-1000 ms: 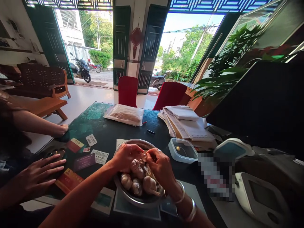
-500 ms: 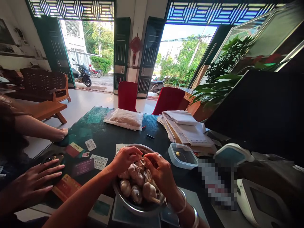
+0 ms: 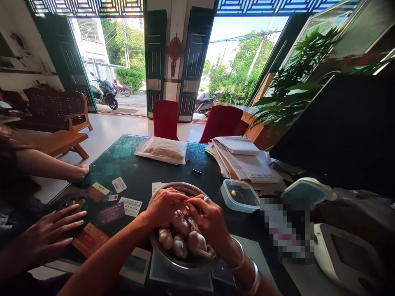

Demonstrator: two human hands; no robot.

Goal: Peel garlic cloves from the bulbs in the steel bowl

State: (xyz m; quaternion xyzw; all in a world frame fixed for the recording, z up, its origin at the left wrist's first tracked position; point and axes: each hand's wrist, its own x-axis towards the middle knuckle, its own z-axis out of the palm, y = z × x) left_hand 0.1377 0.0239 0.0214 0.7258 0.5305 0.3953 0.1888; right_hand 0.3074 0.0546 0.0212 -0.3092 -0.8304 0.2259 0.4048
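Observation:
A metal bowl holding several garlic bulbs stands on the dark glass-topped desk. Over its far part, my left hand and my right hand meet with fingers bent and fingertips pinched together. What lies between the fingertips is too small and covered to make out. Silver bangles circle my right wrist. Just right of the bowl sits a clear plastic container with one small pale clove inside.
Another person's hand rests at the left beside cards. A plastic-wrapped packet, a pen and stacked papers lie farther back. At the right are a dark screen and a white device. Red chairs stand beyond.
The view has shifted slightly. My hands have drawn closer together over the bowl, and my left fingers now cover more of the garlic.

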